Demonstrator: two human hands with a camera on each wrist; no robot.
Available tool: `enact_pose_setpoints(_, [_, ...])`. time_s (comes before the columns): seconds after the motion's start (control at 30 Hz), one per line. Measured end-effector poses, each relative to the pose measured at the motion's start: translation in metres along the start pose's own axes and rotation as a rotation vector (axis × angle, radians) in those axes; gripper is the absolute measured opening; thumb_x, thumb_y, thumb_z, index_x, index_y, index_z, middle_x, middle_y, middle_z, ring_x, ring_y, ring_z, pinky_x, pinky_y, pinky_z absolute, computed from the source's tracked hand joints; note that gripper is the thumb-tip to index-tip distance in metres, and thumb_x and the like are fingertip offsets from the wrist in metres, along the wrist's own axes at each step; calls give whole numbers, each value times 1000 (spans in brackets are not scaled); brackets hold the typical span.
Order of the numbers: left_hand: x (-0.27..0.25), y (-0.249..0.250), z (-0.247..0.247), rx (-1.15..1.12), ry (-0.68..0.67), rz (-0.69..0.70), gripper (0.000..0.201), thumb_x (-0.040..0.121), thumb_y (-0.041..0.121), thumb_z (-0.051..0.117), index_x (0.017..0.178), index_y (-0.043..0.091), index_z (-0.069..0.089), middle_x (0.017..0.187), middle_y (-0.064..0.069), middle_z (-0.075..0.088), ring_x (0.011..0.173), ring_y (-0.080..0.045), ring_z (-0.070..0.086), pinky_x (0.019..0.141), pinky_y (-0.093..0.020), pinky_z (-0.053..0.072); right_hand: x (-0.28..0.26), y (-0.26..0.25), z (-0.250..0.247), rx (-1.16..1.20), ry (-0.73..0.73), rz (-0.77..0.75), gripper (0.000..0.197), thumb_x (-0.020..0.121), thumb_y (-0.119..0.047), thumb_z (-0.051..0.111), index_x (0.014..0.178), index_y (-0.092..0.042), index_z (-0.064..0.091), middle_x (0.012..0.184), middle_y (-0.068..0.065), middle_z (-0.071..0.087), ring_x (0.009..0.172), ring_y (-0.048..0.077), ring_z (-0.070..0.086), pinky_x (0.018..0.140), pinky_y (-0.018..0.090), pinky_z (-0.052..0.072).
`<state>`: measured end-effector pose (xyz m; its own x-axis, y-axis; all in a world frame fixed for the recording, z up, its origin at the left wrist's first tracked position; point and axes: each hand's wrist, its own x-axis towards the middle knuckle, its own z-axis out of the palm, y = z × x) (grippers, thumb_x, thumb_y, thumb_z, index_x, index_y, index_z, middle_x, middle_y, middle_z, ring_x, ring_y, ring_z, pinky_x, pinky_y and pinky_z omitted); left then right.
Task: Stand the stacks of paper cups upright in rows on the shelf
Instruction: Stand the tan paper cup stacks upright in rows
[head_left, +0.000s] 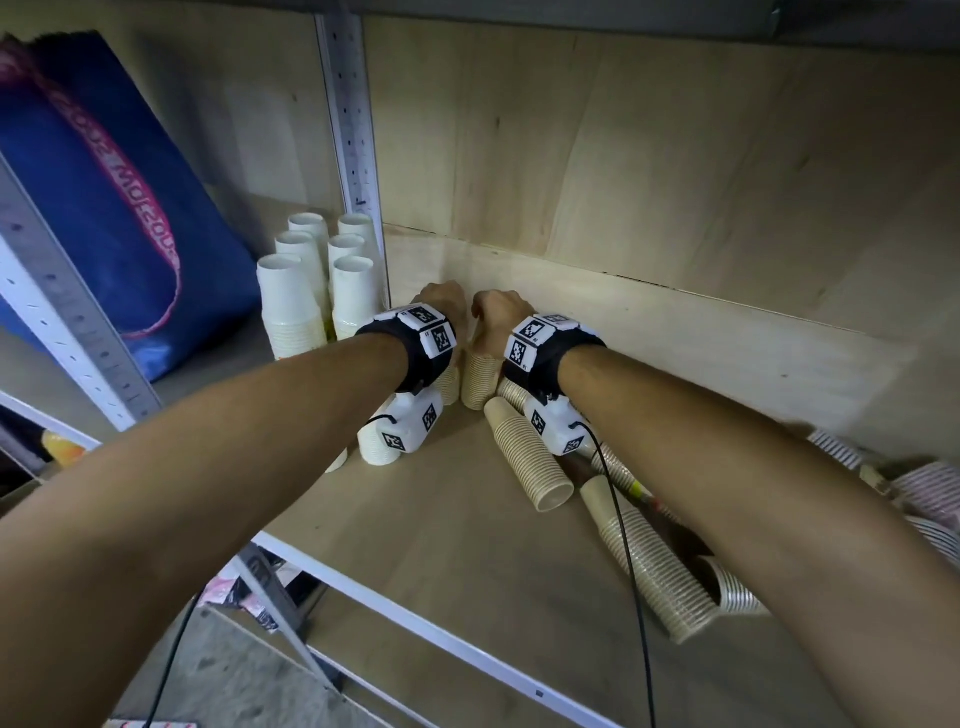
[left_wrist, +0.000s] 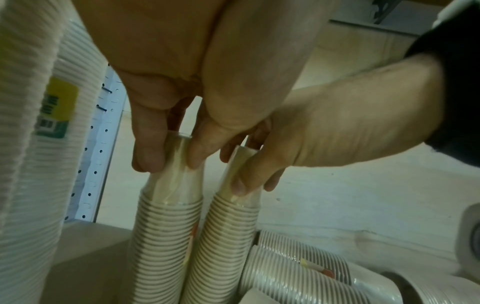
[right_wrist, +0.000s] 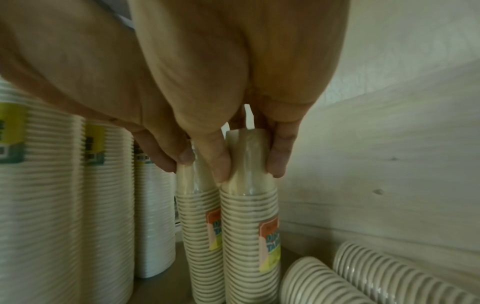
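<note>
Two tan paper cup stacks wrapped in clear film stand upright side by side near the shelf's back wall. My left hand (head_left: 441, 306) (left_wrist: 171, 162) pinches the top of the left stack (left_wrist: 166, 236) (right_wrist: 200, 226) between thumb and fingers. Just beside it, my right hand (head_left: 498, 317) (right_wrist: 248, 168) grips the top of the right stack (head_left: 479, 379) (left_wrist: 226, 236) (right_wrist: 249, 226). Both stacks rest on the wooden shelf board (head_left: 441, 519). In the head view the wrists hide most of the left stack.
Several white cup stacks (head_left: 311, 291) stand upright in rows left of the metal post (head_left: 353, 130), and one (head_left: 376, 447) stands under my left wrist. Tan stacks (head_left: 530, 457) (head_left: 654, 566) lie on their sides at right. A blue bag (head_left: 104, 197) leans at far left.
</note>
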<state>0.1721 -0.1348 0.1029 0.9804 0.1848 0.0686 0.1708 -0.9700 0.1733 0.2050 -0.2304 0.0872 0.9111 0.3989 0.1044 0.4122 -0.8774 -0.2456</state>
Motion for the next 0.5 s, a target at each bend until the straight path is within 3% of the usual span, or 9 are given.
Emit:
enact_pose_setpoints(0.2, [3,1,4,-78,70,-40,29,94,9,54,123,2,53,128,-18,55,113,-33,59,87,-36,49,10,3,-5,47,32,-47,28,81,-14,64,108,-6,64,109,13,65,94,31,63,76,33,53])
enact_pose_setpoints(0.33, [4,2,3,-153,80,-78,28,95,8,53,122,1,52,128,-18,54,115,-33,58,89,-36,48,15,4,-8,31,9,-36,21,83,-12,63,102,-6,67,105,13,67,91,29,64,68,27,45])
enact_pose_setpoints(0.5, [6,-1,8,-202,81,-20,29,93,8,57,120,0,54,123,-19,58,109,-35,60,76,-32,44,20,7,-6,28,37,3,16,86,-18,61,97,-8,65,102,13,65,77,28,56,65,28,41])
